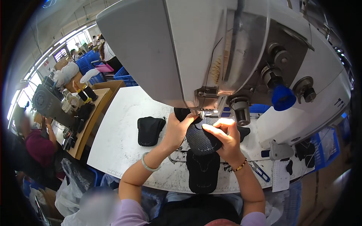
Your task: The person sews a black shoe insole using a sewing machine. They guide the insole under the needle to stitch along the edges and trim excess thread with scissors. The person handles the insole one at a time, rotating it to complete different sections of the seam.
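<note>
A dark grey, mesh-textured piece, which looks like a shoe upper (pixel 203 141), lies under the needle area of a white sewing machine (pixel 203 49). My left hand (pixel 178 130) grips its left edge close to the presser foot (pixel 203 114), thumb and fingers pressed together. From the other side my right hand (pixel 227 138) pinches the piece, thumb and forefinger near a small pale patch whose kind I cannot make out. Directly below, nearer to me, lies a black stitched piece (pixel 203 173). The left fingertips are partly hidden by the machine head.
Another black piece (pixel 149 131) lies left on the white table (pixel 117 124). Blue-handled thread snips (pixel 261 173), a small paper pad (pixel 281 176) and a grey lever-like part (pixel 281 150) are at right. A blue crate (pixel 326 147) stands beyond. Co-workers are at far left.
</note>
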A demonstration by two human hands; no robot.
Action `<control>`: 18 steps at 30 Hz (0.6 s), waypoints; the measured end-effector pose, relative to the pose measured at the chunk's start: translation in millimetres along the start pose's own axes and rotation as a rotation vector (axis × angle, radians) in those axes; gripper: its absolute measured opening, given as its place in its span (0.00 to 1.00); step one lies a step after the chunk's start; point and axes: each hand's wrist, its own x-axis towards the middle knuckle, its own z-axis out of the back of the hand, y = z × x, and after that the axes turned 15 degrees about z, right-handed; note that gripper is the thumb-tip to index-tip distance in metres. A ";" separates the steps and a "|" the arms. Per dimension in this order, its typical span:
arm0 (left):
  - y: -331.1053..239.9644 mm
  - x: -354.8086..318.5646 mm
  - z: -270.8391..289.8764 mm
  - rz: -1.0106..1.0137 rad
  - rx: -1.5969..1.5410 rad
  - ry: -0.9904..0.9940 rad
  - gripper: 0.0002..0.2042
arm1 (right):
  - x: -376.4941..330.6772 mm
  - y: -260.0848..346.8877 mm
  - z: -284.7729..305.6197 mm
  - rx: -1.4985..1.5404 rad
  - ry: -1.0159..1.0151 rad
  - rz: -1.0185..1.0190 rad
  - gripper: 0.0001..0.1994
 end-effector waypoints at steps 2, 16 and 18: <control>-1.3 -1.9 -0.5 0.005 0.013 -0.007 0.06 | 0.8 1.7 0.4 0.010 -0.004 -0.020 0.19; -9.8 -7.3 10.1 0.100 0.099 0.132 0.08 | 12.6 0.2 8.8 0.136 -0.042 -0.058 0.17; -11.3 -6.0 10.2 0.109 0.104 0.126 0.08 | 12.7 -0.3 7.6 0.080 -0.053 -0.013 0.18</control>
